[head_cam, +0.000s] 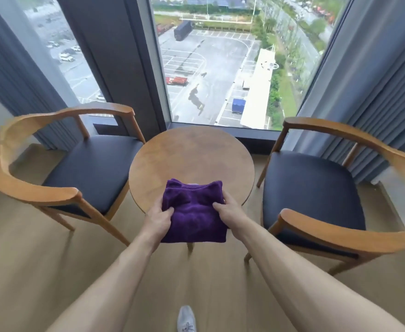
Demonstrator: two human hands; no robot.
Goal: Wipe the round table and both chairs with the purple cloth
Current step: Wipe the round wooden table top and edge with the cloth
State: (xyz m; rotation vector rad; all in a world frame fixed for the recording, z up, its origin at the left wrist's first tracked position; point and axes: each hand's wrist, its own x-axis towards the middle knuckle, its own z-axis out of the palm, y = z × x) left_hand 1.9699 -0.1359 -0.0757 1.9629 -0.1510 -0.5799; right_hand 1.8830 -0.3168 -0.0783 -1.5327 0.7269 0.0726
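Note:
A folded purple cloth (194,212) is held in the air over the near edge of the round wooden table (192,156). My left hand (159,218) grips its left side and my right hand (229,207) grips its right side. A wooden armchair with a dark seat (89,171) stands to the left of the table, and a matching chair (311,188) stands to the right. The cloth hides part of the table's near rim.
Tall windows (208,68) and grey curtains (374,87) close off the far side behind the table. Light wood floor (53,271) spreads in front. A foot in a grey shoe (186,318) shows at the bottom edge.

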